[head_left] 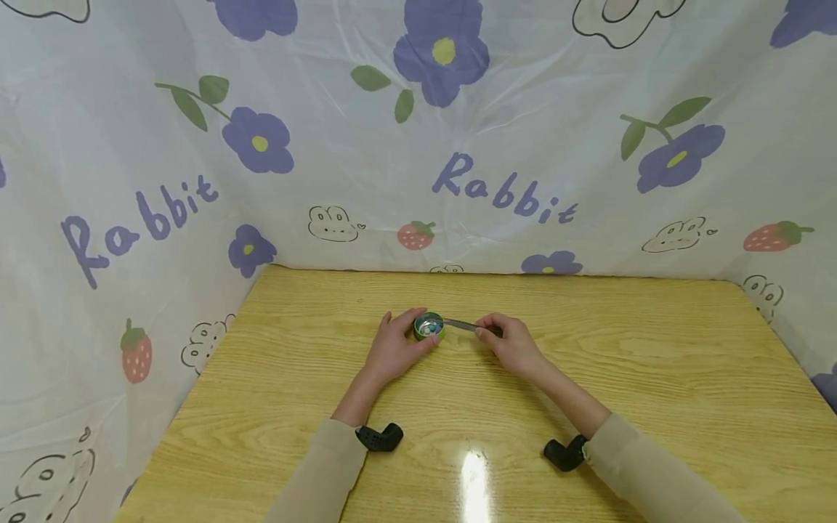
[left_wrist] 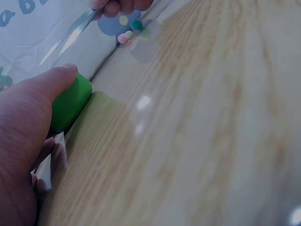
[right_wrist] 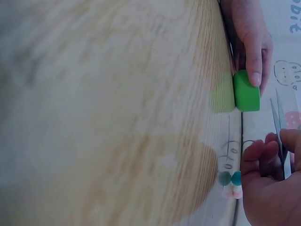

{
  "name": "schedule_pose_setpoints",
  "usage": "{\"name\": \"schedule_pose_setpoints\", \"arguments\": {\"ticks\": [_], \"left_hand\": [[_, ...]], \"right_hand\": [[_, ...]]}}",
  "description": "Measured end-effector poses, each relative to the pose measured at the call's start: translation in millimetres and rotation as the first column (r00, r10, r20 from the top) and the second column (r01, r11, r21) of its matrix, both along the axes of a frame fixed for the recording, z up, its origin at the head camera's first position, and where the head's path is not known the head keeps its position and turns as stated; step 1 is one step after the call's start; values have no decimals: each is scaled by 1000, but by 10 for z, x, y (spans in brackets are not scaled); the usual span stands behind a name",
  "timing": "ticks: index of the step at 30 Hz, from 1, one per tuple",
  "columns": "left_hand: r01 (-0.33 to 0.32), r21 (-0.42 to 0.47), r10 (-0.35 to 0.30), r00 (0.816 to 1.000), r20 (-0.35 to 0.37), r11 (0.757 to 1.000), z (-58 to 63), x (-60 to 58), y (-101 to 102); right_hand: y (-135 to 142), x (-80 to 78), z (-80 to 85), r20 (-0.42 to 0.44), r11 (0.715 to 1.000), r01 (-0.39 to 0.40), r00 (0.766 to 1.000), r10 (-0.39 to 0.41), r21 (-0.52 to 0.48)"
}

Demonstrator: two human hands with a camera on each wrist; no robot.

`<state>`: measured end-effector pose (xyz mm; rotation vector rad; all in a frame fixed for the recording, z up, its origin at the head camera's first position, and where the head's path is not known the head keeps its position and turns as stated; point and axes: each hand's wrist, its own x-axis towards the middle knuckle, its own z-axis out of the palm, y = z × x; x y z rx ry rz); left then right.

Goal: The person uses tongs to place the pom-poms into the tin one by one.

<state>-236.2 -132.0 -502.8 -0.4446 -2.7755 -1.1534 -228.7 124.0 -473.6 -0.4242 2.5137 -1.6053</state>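
Note:
My left hand [head_left: 395,349] holds a small round green bowl [head_left: 419,336] on the table, with the thumb on its near side and the fingers around the far side. Several small blue and whitish bits show inside it. My right hand [head_left: 513,345] pinches a pair of metal tweezers [head_left: 461,324], which point left with their tips over the bowl. In the right wrist view the tweezers' tips [right_wrist: 277,106] stand slightly apart with nothing seen between them. Small teal [left_wrist: 136,24] and pink pompoms [left_wrist: 123,38] lie beside my right hand; the head view does not show them.
The wood-grain table [head_left: 628,349] extends to both sides and toward me. A white cloth [head_left: 366,145] printed with flowers and rabbits hangs along the back and left edges. Black wrist devices [head_left: 382,438] sit on both cuffs.

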Motion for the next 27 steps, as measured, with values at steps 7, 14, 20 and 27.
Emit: {"name": "schedule_pose_setpoints", "arguments": {"ticks": [7, 14, 20, 27], "left_hand": [[10, -1, -10, 1000, -4, 1000, 0, 8, -1], [10, -1, -10, 1000, -1, 1000, -13, 2, -14], [14, -3, -14, 1000, -5, 1000, -22, 15, -22], [11, -1, -11, 1000, -6, 1000, -18, 26, -29]], "right_hand": [[48, 22, -14, 27, 993, -29, 999, 32, -117], [110, 32, -5, 6, 997, -23, 1000, 23, -78], [227, 39, 30, 56, 997, 30, 998, -26, -73], [432, 32, 57, 60, 993, 93, 994, -89, -72]]}}
